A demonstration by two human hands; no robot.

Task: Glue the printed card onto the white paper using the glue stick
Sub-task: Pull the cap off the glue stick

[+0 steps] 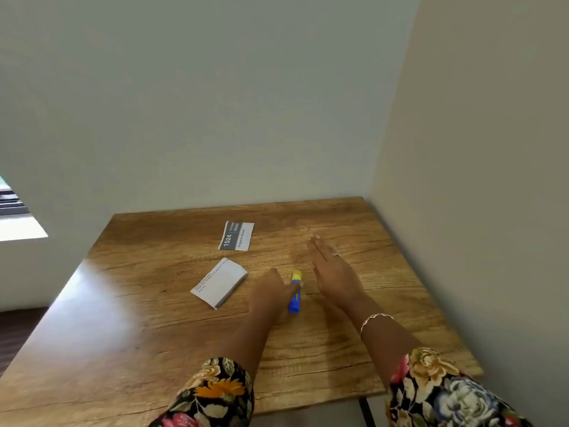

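Note:
The printed card [236, 236], with "1524" on a dark band, lies flat toward the back of the wooden table [154, 318]. Nearer to me and to its left lies the white paper [219, 282], a folded sheet with a few lines of small text. The glue stick [295, 292], blue with a yellow cap, lies between my hands with the cap pointing away. My left hand [271, 292] reaches in from the left, and its fingertips wrap over the middle of the stick. My right hand [334, 268] is held flat with fingers extended, just right of the stick, holding nothing.
The table stands in a corner, with one wall [215, 118] behind it and another wall [477, 180] along its right edge. A window sill [21, 226] shows at the far left. The table's front right corner and a dark leg [368, 411] are close to my right sleeve.

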